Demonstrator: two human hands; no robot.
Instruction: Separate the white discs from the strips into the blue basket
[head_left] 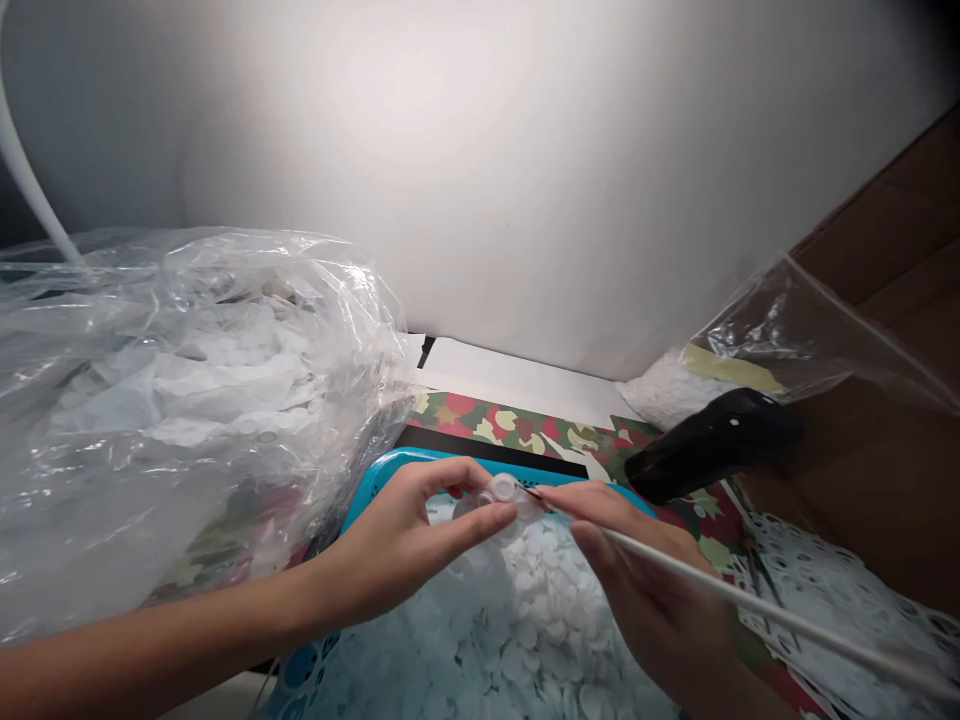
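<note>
My left hand (412,520) pinches a small translucent white plastic piece (504,488) with round, cap-like parts between thumb and fingers. From the right, my right hand (652,565) grips a thin tool with a long white handle (757,605). The tool's narrow dark tip is at the plastic piece; whether it touches is too small to tell. Both hands are above a blue plastic basket (360,490), and many small white discs (555,580) lie heaped inside it. Part of the basket's right side is hidden behind my right hand.
A large clear plastic bag (225,370) of white pieces fills the left. At right are a black object (705,440), a cardboard box (862,470), another clear bag (772,310) and white ring-holed scraps (840,580). A patterned covering (487,415) lies below, with a pale wall behind.
</note>
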